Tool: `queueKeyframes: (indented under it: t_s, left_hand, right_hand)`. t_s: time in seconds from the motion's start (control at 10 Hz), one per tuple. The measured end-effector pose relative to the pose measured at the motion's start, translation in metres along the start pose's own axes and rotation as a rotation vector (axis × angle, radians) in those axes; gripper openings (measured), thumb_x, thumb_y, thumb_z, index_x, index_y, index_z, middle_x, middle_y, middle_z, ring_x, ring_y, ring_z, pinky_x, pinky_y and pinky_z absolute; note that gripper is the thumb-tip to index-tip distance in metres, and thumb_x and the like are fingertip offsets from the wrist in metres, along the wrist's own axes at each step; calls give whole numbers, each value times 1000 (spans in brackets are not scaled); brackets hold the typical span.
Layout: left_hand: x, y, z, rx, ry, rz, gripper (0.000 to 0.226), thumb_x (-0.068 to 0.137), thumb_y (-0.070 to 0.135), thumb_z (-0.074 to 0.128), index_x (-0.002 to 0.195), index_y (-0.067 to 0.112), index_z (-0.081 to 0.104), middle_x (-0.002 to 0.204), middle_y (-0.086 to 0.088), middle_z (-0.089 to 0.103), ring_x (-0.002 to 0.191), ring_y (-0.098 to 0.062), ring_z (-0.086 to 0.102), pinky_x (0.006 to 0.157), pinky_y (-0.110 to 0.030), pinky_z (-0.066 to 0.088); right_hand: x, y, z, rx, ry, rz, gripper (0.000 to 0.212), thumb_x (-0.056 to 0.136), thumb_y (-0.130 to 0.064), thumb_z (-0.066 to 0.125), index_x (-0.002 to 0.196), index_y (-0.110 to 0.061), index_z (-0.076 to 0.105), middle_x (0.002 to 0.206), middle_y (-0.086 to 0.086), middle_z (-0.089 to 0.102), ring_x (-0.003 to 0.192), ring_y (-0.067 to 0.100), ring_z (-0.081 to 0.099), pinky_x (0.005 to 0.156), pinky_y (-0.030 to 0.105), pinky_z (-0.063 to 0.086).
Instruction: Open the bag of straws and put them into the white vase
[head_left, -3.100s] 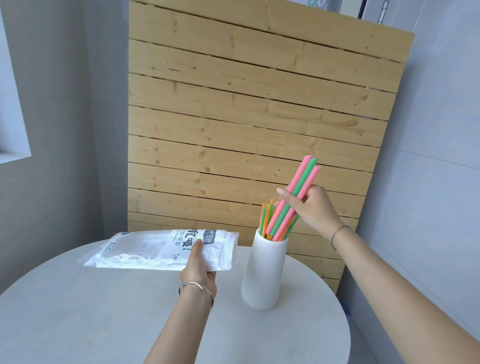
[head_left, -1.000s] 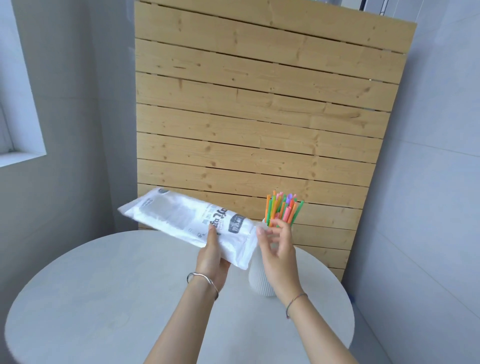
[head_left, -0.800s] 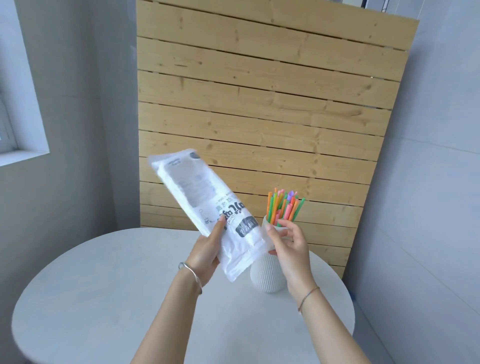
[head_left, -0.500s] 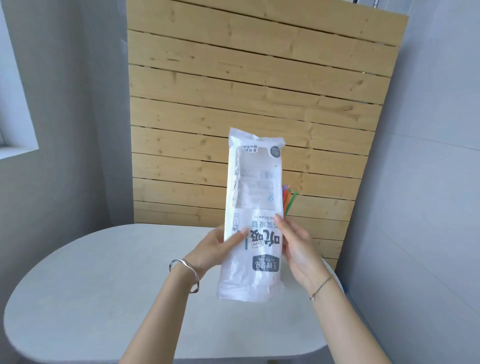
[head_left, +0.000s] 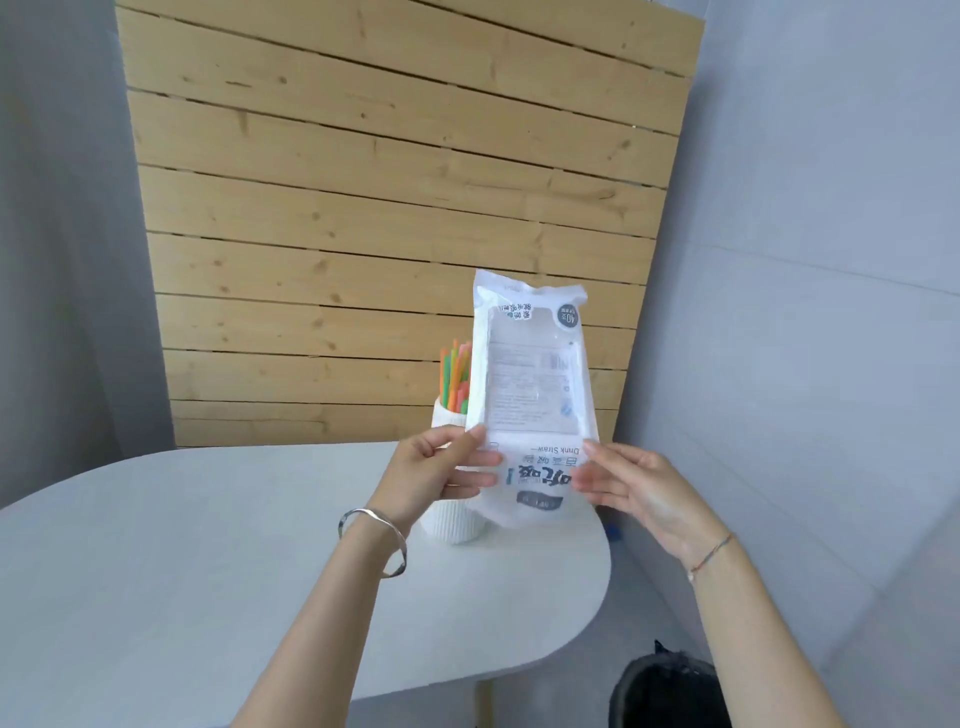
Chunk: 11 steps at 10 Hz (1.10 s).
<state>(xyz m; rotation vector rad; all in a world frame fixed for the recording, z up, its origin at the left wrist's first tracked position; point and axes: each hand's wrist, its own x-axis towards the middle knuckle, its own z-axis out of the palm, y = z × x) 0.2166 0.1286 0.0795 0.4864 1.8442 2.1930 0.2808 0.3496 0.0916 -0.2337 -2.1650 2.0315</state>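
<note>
Above table (head_left: 182, 571) edge | both hands' fingers pinching bag (head_left: 532, 384) upright | vase (head_left: 449, 519) behind

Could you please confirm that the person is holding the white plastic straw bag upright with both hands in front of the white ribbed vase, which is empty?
Not quite: the head view shows the white ribbed vase already holds coloured straws. The rest stands: the left hand and right hand hold the white plastic straw bag upright in front of it.

Bag (head_left: 532, 374), print upside down: "Drink Straw"; round badge "40".
</note>
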Motion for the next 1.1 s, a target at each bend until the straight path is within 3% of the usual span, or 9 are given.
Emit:
queueKeyframes:
  t_s: [0.1,0.2,0.3,0.4,0.5,0.6,0.8,1.0,1.1]
  left_hand:
    - [8,-19,34,50,-89,-49,24,88,33,63,71,16,65,71,11,72,75,-10,73,76,-28,59]
    - [15,-42,73,116,-155,-38,37,85,22,67,57,14,44,45,16,50,58,1,62,78,-29,57]
    - [20,-68,103,193,-205,-17,41,76,8,75,62,13,37,47,8,46,51,-10,50,63,-25,54]
    - [20,-89,127,265,-308,-41,35,71,11,80,82,8,47,73,-20,64,68,-25,59,73,-38,56]
    - [22,-111,149,365,-465,-41,41,76,15,75,114,13,58,92,-18,72,76,-21,64,75,-37,56]
    - [19,-130,171,520,-574,16,33,83,18,68,115,23,62,101,-2,71,86,-20,65,84,-31,54]
    - [25,-156,180,804,-548,-101,67,88,37,60,147,24,29,139,0,50,117,-20,55,95,-26,43]
    - [33,-162,179,867,-536,-108,66,88,37,59,145,20,30,143,-1,48,118,-20,55,94,-26,43]
    - [33,-164,179,854,-534,-107,63,88,37,59,143,19,34,143,-2,48,117,-20,55,95,-26,41]
  right_hand:
    - [-17,12,-34,35,48,60,35,86,-32,61,109,-7,68,107,5,74,97,21,71,89,35,54]
    - [-36,27,-60,17,160,67,38,86,-32,61,107,-1,63,111,6,72,97,19,71,84,32,56]
    - [-46,40,-81,27,321,57,42,82,-31,67,111,-7,49,113,10,67,98,21,69,77,27,56]
    - [-55,49,-103,1,387,32,60,78,-33,70,128,-19,40,110,1,67,101,12,64,86,28,49]
    - [-69,58,-127,-40,375,-7,57,80,-21,70,130,-22,43,105,-3,71,96,13,67,85,27,51]
    - [-81,74,-153,-122,338,24,49,79,-13,71,123,-15,52,110,4,72,100,18,68,83,26,54]
    - [-101,136,-198,-279,383,259,39,76,-12,74,113,-6,61,115,8,69,100,20,67,82,24,53]
    - [-102,172,-198,-248,325,409,22,79,-9,72,98,-14,62,118,15,67,88,18,68,75,24,56]
    - [-102,181,-192,-298,327,500,47,79,-16,73,120,-11,52,132,13,55,106,22,61,86,28,50]
